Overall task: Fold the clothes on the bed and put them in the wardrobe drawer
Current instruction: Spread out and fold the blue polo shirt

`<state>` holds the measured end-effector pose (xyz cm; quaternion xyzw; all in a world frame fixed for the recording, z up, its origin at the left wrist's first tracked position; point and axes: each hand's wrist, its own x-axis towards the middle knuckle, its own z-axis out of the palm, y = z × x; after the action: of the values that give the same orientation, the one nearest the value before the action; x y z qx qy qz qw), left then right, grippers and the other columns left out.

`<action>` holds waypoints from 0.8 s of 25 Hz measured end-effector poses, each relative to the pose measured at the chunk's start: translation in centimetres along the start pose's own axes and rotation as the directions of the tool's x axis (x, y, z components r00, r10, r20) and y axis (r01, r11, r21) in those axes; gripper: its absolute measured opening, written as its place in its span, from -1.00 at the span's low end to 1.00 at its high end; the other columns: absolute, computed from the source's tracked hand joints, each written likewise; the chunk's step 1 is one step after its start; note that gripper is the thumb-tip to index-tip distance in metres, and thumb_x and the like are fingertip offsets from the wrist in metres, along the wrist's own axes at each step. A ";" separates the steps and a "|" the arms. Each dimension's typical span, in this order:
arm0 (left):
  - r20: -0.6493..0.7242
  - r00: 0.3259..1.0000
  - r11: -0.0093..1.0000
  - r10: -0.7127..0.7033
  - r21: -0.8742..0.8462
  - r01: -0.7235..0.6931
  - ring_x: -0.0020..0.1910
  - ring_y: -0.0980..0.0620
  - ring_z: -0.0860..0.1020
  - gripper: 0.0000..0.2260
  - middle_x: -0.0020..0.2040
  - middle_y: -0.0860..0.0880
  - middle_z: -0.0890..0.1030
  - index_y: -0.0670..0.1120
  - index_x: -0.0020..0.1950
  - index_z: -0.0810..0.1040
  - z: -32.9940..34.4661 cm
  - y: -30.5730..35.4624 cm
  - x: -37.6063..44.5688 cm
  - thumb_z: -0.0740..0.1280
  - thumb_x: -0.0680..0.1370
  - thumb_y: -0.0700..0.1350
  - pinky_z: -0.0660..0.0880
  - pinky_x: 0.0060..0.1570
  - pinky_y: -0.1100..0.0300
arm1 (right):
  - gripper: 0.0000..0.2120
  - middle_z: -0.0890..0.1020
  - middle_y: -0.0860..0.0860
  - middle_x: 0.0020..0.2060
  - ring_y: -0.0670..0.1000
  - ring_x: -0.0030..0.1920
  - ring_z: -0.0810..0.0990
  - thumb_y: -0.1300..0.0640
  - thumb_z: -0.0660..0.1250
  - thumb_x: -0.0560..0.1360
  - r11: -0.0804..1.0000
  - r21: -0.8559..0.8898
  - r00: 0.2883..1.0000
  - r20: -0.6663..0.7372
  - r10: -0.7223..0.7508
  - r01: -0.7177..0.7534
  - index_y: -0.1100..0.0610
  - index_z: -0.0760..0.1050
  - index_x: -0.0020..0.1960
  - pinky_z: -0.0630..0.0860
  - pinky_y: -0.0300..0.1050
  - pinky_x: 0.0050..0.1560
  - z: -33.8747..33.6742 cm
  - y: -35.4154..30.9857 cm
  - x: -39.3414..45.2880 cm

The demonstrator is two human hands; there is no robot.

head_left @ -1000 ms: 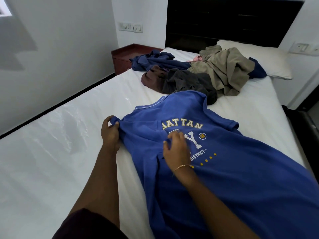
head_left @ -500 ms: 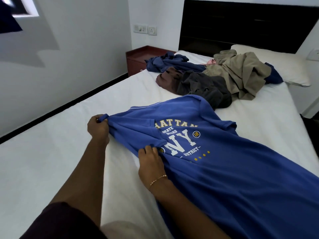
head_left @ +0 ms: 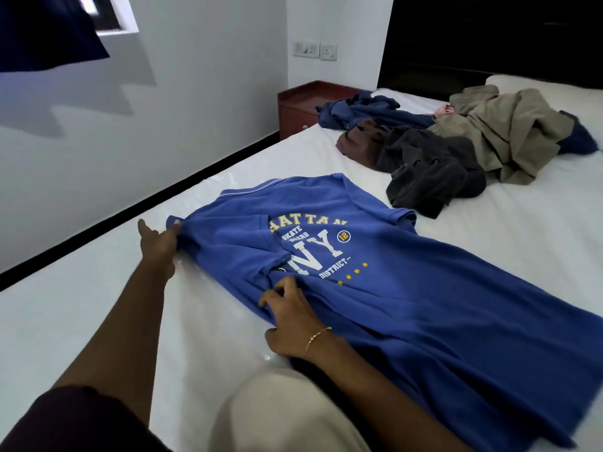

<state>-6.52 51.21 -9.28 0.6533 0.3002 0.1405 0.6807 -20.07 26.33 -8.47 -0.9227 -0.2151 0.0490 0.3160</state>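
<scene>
A blue polo shirt (head_left: 408,308) with white and yellow lettering lies spread front-up across the white bed (head_left: 98,321). My left hand (head_left: 158,241) pinches the tip of its near sleeve and holds it stretched out to the left. My right hand (head_left: 290,316), with a thin bracelet on the wrist, grips the shirt's side fabric just below the sleeve. Further up the bed sits a pile of unfolded clothes (head_left: 456,148): navy, brown, dark grey and khaki pieces. No wardrobe or drawer is in view.
A red-brown bedside table (head_left: 303,106) stands by the wall beyond the bed's left side. A white pillow (head_left: 535,86) lies against the dark headboard (head_left: 489,37). My knee in light trousers (head_left: 287,415) rests at the bed's near edge.
My left hand has pulled the sleeve out to the left. My right hand slid down from the print to the shirt's side. The lettering now lies flatter.
</scene>
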 end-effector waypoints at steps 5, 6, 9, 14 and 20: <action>-0.074 0.997 0.998 -0.023 0.053 0.027 0.08 -0.21 0.54 -0.39 0.30 -0.21 0.39 -0.12 0.45 0.14 0.6 -1.2 -6.7 0.37 0.49 -0.16 0.51 -0.06 0.05 | -0.68 0.45 0.16 0.10 0.18 0.11 0.49 0.28 0.25 0.43 0.960 0.022 0.943 0.195 0.271 -0.281 0.21 0.31 0.16 0.39 -0.13 0.00 -3.1 0.1 -2.3; -0.023 1.000 0.997 -0.018 0.070 0.019 0.05 -0.22 0.54 -0.44 0.25 -0.22 0.41 -0.15 0.42 0.18 0.9 -1.5 -8.3 0.36 0.50 -0.20 0.50 -0.09 0.06 | -0.81 0.50 0.19 0.10 0.19 0.10 0.51 0.26 0.24 0.45 0.955 -0.013 0.936 0.196 0.293 -0.296 0.21 0.35 0.05 0.41 -0.14 -0.04 -3.4 0.0 -2.9; 0.147 0.988 0.988 0.043 0.143 -0.064 -0.02 -0.18 0.51 -0.64 0.17 -0.21 0.47 -0.14 0.25 0.33 1.5 -2.3 -10.8 0.32 0.49 -0.30 0.50 -0.09 0.05 | -0.80 0.55 0.25 0.07 0.22 0.06 0.52 0.28 0.16 0.48 0.936 -0.068 0.929 0.110 0.352 -0.346 0.17 0.24 -0.29 0.34 -0.16 -0.13 -3.8 -0.2 -4.0; 0.023 0.994 0.965 0.111 0.236 -0.113 0.12 -0.25 0.53 -0.77 0.12 -0.26 0.58 -0.32 0.10 0.58 1.3 -2.0 -12.5 0.23 0.49 -0.41 0.45 0.03 0.10 | -0.67 0.26 0.03 -0.40 0.00 -0.38 0.22 0.36 0.09 0.49 0.851 0.176 0.867 0.032 0.498 -0.495 0.11 0.13 -0.39 0.15 -0.16 -0.42 -4.7 0.7 -5.4; 0.121 0.957 0.659 0.262 0.703 -0.269 0.32 -0.30 0.31 -0.86 0.19 -0.27 0.45 -0.28 0.05 0.48 2.0 -0.9 -14.1 0.26 0.50 -0.33 0.38 0.08 0.02 | -0.57 0.20 0.00 -0.44 -0.06 -0.42 0.17 0.07 0.26 0.55 0.808 0.336 0.872 0.104 0.479 -0.484 0.07 0.13 -0.39 0.10 -0.18 -0.42 -7.6 2.3 -8.4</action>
<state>-16.53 41.24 -7.03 0.9025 0.2292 0.1080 0.3483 -25.06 16.83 -4.20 -0.8750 0.0355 0.1716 0.4513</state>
